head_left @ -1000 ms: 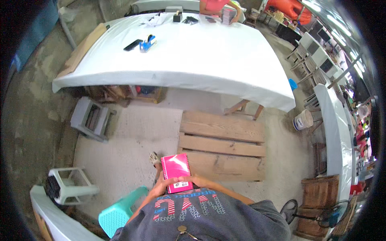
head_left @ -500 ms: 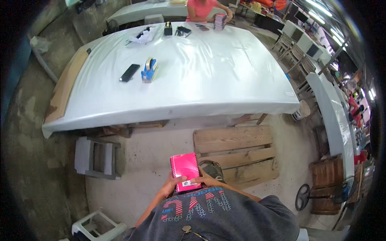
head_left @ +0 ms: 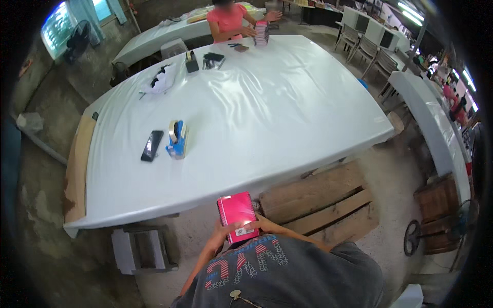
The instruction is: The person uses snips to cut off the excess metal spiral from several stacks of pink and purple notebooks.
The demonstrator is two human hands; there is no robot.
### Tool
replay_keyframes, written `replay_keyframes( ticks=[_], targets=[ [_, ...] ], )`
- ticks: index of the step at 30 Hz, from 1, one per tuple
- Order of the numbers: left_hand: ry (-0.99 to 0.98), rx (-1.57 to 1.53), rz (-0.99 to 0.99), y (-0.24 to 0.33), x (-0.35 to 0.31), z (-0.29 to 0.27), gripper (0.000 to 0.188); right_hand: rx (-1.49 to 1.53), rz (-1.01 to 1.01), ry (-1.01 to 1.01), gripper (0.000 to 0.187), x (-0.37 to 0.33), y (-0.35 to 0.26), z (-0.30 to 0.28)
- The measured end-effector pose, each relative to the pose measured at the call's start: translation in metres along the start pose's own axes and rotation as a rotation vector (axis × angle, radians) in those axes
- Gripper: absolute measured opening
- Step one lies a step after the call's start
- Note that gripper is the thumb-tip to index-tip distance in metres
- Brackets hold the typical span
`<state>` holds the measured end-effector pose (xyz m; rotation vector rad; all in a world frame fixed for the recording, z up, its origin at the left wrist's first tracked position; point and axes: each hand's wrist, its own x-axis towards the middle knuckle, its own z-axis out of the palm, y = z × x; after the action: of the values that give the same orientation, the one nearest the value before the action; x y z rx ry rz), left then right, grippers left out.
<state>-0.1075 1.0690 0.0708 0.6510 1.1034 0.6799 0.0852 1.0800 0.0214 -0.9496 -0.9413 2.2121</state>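
In front of my chest is a bright pink spiral notebook [head_left: 236, 209], its coil along the left side and a white label near its lower edge. My left hand [head_left: 222, 233] grips its lower left corner, thumb laid over the cover. On the lower right my right hand [head_left: 261, 224] holds it the same way. Whether more notebooks lie beneath this one, I cannot tell. Just beyond it runs the near edge of a table [head_left: 287, 123] covered in shiny white plastic.
On the table are a blue tape dispenser [head_left: 177, 141], a black phone [head_left: 152, 146] and a black tape dispenser [head_left: 191, 62]. Across it, a person in pink [head_left: 226, 23] touches a notebook stack [head_left: 261, 33]. A wooden pallet [head_left: 318, 192] and grey stool [head_left: 141, 250] stand on the floor.
The table now appears nearer and lower in view, its near edge just beyond the notebook. Both hands keep their hold. The person across has raised one hand off the stack.
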Motion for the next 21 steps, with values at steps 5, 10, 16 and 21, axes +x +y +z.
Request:
replay_keyframes(
  ticks=[5,10,16,21],
  targets=[
    [0.016,-0.116,0.101,0.063,0.086,0.005,0.063,0.080,0.048,0.056,0.070,0.052,-0.101,-0.039],
    [-0.140,-0.298,0.080,0.120,0.189,0.015,0.051,-0.077,-0.222,0.325,0.080,0.112,-0.146,-0.110],
    [-0.070,-0.332,0.068,0.205,0.310,0.009,0.046,-1.124,-0.465,0.908,0.069,0.141,-0.140,-0.180],
    [-0.003,-0.232,0.124,0.305,0.418,0.020,0.049,-1.390,-0.192,0.919,0.066,0.146,-0.160,-0.170]
  ],
)
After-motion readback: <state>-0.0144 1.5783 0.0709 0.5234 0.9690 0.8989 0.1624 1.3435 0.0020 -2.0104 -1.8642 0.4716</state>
